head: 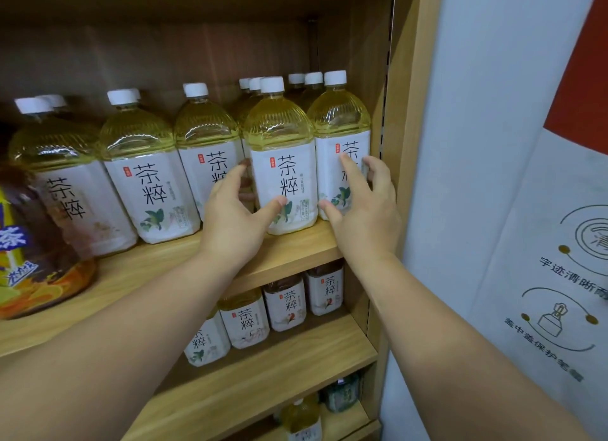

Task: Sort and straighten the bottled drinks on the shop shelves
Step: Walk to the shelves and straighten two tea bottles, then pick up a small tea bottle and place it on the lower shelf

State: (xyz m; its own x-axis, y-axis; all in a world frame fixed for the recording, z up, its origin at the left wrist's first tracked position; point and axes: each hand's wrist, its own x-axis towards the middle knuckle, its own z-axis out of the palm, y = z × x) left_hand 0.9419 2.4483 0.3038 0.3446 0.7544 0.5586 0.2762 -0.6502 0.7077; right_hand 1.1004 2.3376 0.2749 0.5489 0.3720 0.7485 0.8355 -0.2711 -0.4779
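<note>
Large bottles of pale yellow tea with white caps and white labels stand in a row on the upper wooden shelf [138, 276], with more behind them. My left hand [235, 220] grips the second bottle from the right [286, 164], thumb on the front of its label and fingers round its left side. My right hand [365, 210] holds the rightmost bottle [339, 118], with the index finger on the label, the thumb at its lower left and the other fingers round its right side. Both bottles stand upright, close together.
A dark tea bottle with a yellow and blue label [36, 243] stands at the far left front. Smaller tea bottles [286, 302] stand on the shelf below, and more lower down. The cabinet's side wall [404, 111] is just right of my right hand. A white poster [526, 210] hangs beyond.
</note>
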